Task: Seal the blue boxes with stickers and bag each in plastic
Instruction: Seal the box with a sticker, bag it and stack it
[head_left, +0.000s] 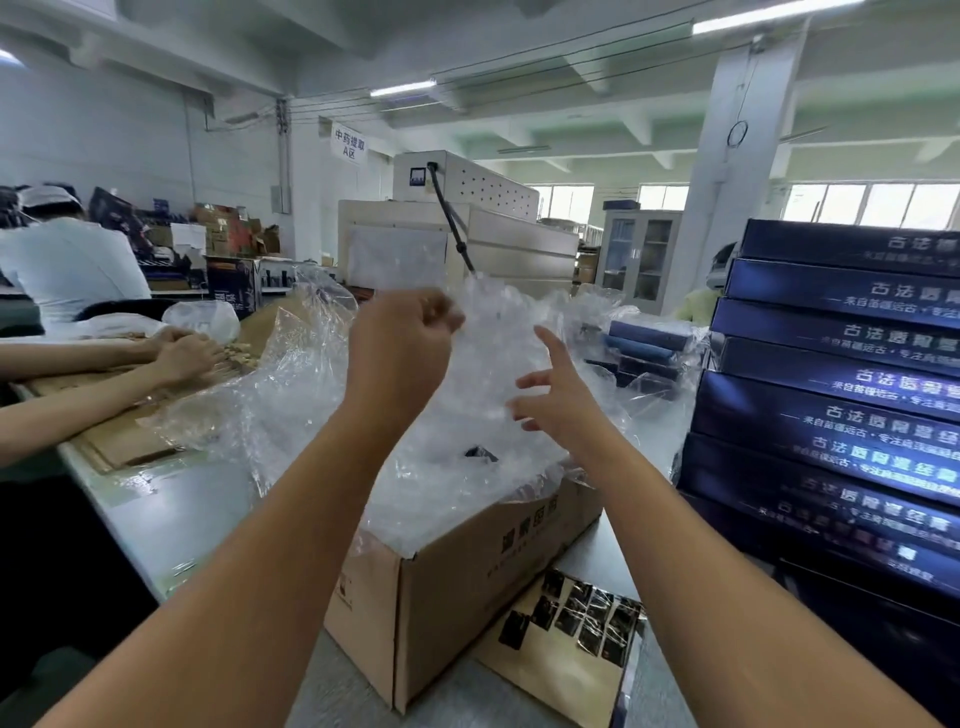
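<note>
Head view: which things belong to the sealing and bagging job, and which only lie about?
Job: clear plastic bag in left hand; stacked dark blue boxes; sheet of dark stickers; brown cardboard carton.
Idle: beige metal machine; grey glass-door cabinet.

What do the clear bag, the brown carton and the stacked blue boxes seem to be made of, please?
Bag: thin clear plastic film, glossy; it crinkles and shows things through it. Carton: brown corrugated cardboard, matt, judging by its thick cut edge. Blue boxes: probably coated paperboard; light sheens on their printed sides.
</note>
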